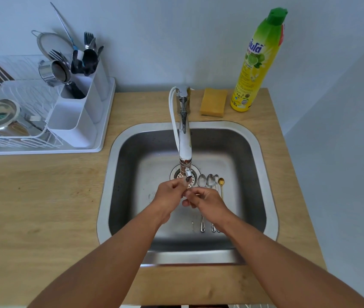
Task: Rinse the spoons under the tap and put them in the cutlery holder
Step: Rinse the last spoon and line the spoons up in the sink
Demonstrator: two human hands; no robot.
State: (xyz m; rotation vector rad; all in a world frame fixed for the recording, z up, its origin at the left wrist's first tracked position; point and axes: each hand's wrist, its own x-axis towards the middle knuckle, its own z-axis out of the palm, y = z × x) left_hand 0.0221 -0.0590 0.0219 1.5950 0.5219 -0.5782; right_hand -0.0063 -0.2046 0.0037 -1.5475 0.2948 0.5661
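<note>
Both hands meet under the tap spout at the sink's centre: the left hand and right hand have fingers curled toward each other, pinching something small and shiny between them. It is too hidden to say for certain that it is a spoon, so each grip is closed on an item I cannot identify. Four spoons lie side by side on the sink floor just at 3 o'clock of the drain: two larger steel spoons, a slim steel one and a small gold spoon. At 10 o'clock on the wooden surface, the white cutlery holder stands against the dish rack. A yellow sponge and dish soap bottle sit at 1 o'clock.
</note>
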